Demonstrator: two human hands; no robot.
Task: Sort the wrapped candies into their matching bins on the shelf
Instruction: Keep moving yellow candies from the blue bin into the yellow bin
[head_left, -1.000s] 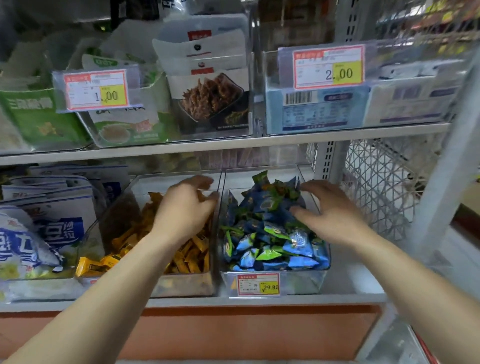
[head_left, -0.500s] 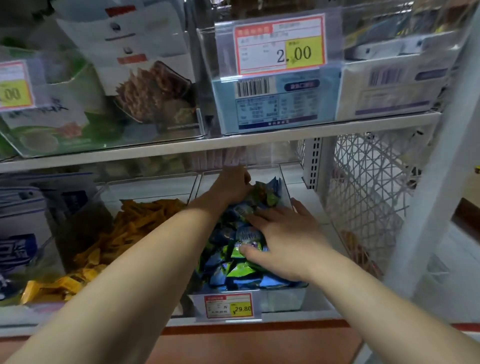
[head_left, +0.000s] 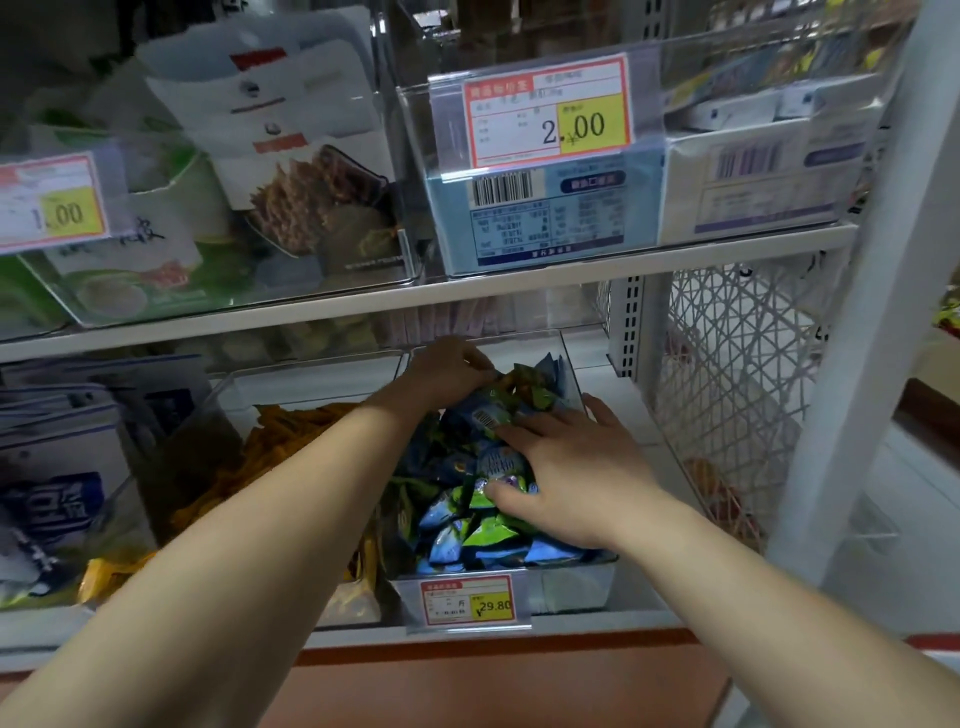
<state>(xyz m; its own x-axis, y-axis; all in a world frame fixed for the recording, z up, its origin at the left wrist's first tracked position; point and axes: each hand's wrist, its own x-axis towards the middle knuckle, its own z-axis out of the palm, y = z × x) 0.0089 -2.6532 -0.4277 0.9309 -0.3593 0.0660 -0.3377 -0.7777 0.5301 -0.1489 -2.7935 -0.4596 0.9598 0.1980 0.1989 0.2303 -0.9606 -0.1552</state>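
Resting flat with fingers spread, the right hand (head_left: 571, 478) lies on the blue-and-green wrapped candies (head_left: 467, 535) heaped in the clear bin (head_left: 571, 587) (its price tag (head_left: 467, 600) reads 29.80). Farther back in that bin, the left hand (head_left: 449, 366) curls its fingers over the pile; whether it grips a candy cannot be told. Orange candies (head_left: 291, 431) fill the neighbouring bin (head_left: 311, 382) to the left.
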